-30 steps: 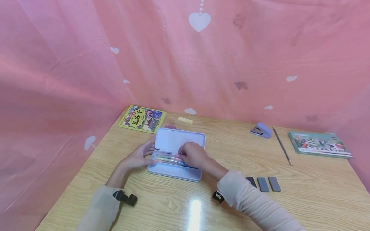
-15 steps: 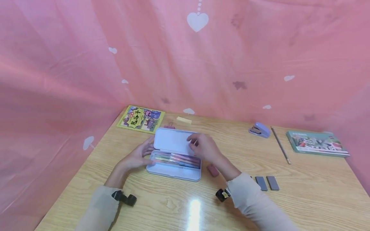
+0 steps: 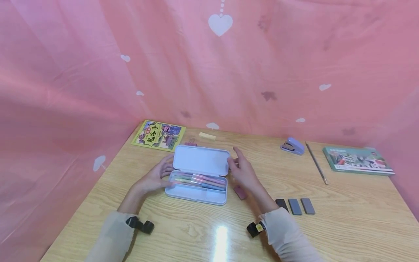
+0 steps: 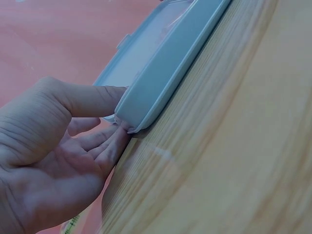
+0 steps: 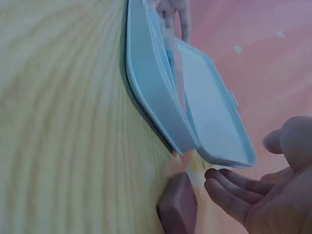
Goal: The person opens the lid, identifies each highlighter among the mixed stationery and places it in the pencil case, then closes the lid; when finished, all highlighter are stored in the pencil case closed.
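A light blue pencil case (image 3: 186, 193) lies on the table with its lid (image 3: 200, 160) raised behind. Several pastel pens (image 3: 209, 180) fill its rear compartment. My left hand (image 3: 155, 178) holds the left end; in the left wrist view its thumb (image 4: 97, 100) rests on the rim and the fingers reach the lower corner. At the lid's right edge is my right hand (image 3: 243, 174), fingers spread and holding nothing. The right wrist view shows the lid corner between this hand's thumb and fingertips. A dark pink eraser (image 3: 240, 192) lies just right of the case.
Black, blue and grey blocks (image 3: 295, 206) lie in a row at right. Farther back are a purple stapler (image 3: 292, 146), a pencil (image 3: 316, 163) and a green box (image 3: 358, 161). Behind the case lie a yellow booklet (image 3: 159, 135), a pink binder clip (image 3: 191, 143) and a pale yellow strip (image 3: 207, 136).
My right hand has withdrawn from over the pens, crossed in front of the lid and moved right to its edge. The pens and eraser have come into view. My left hand stays at the case's left end.
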`<state>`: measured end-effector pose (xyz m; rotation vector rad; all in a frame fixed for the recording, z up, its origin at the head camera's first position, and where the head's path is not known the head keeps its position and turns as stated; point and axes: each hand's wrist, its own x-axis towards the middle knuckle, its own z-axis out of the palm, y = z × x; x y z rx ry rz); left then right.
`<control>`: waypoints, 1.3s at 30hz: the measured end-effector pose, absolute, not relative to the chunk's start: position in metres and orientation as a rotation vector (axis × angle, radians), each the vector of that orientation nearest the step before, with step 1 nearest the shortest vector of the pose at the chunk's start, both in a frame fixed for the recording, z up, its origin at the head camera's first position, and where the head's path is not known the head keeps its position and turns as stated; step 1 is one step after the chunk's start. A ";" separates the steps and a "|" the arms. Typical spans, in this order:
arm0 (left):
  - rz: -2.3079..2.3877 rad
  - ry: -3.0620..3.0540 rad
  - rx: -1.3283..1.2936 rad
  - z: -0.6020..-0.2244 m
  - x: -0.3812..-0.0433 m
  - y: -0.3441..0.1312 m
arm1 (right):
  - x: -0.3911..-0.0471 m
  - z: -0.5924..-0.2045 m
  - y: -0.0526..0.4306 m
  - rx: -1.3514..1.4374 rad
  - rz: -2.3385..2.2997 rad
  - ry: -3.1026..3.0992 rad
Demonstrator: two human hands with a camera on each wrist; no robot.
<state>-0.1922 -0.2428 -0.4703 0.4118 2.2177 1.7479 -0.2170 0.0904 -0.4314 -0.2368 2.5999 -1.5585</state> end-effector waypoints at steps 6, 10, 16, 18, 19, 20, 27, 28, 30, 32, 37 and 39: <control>1.712 2.246 0.408 -0.471 -0.194 -0.241 | -0.212 -0.432 0.091 -0.173 -1.859 2.341; 1.688 2.249 0.410 -0.471 -0.195 -0.242 | -0.206 -0.429 0.095 -0.269 -1.932 2.283; 1.713 2.162 0.479 -0.463 -0.194 -0.249 | -0.197 -0.427 0.099 -0.559 -1.553 2.385; 1.753 2.126 0.512 -0.460 -0.193 -0.251 | -0.193 -0.427 0.098 -0.625 -1.425 2.404; 1.749 2.132 0.517 -0.459 -0.193 -0.251 | -0.192 -0.427 0.097 -0.654 -1.368 2.418; 1.740 2.135 0.521 -0.459 -0.194 -0.251 | -0.190 -0.428 0.097 -0.692 -1.309 2.443; 1.459 2.351 0.556 -0.464 -0.202 -0.241 | -0.182 -0.432 0.090 -0.818 -0.997 2.609; 1.437 2.364 0.554 -0.465 -0.202 -0.240 | -0.181 -0.432 0.089 -0.818 -0.971 2.626; 1.393 2.384 0.541 -0.465 -0.202 -0.239 | -0.179 -0.431 0.087 -0.811 -0.937 2.645; 1.367 2.393 0.523 -0.464 -0.201 -0.239 | -0.177 -0.430 0.085 -0.806 -0.924 2.651; 1.339 2.397 0.470 -0.459 -0.195 -0.237 | -0.174 -0.428 0.081 -0.810 -0.888 2.656; 1.321 2.404 0.436 -0.457 -0.191 -0.234 | -0.173 -0.428 0.079 -0.812 -0.853 2.658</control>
